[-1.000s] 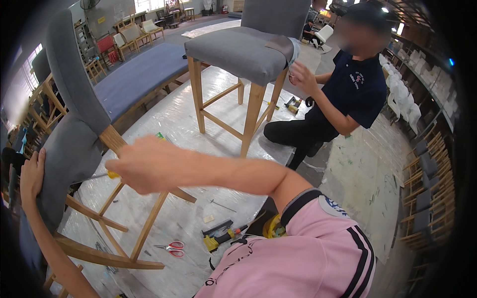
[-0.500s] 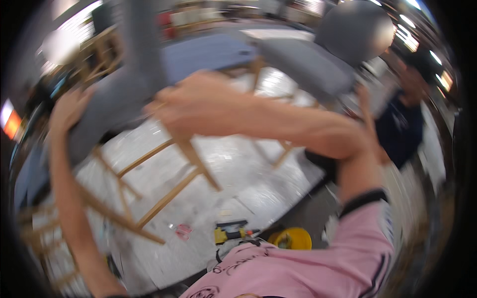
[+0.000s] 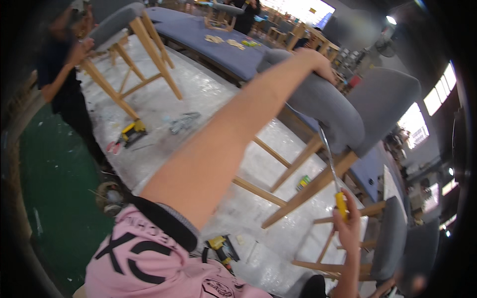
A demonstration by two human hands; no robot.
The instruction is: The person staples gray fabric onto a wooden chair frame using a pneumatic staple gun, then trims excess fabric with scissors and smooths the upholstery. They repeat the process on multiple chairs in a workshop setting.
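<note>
A wooden-legged chair with a grey upholstered seat [image 3: 323, 107] and a grey backrest [image 3: 385, 102] stands tilted in view before me. My left arm stretches across to it, and my left hand [image 3: 318, 63] is closed over the far edge of the padded seat. Lower right, my right hand [image 3: 349, 218] grips the yellow handle of a screwdriver [image 3: 341, 203]. Its long metal shaft reaches up to the seat's underside beside the wooden frame; the tip is hidden there.
Plastic film covers the worktable [image 3: 164, 166]. On it lie a yellow-black staple gun [image 3: 223, 248] and another staple gun [image 3: 133, 131]. A co-worker [image 3: 64, 74] at left holds another chair [image 3: 144, 54]. More grey chairs [image 3: 387, 243] are at lower right. A blue-topped table [image 3: 198, 39] stands behind.
My view has swung round, with the co-worker now at left. My left hand has shifted to the seat's far edge. My right hand has come down to the lower right, and the screwdriver now shows clearly.
</note>
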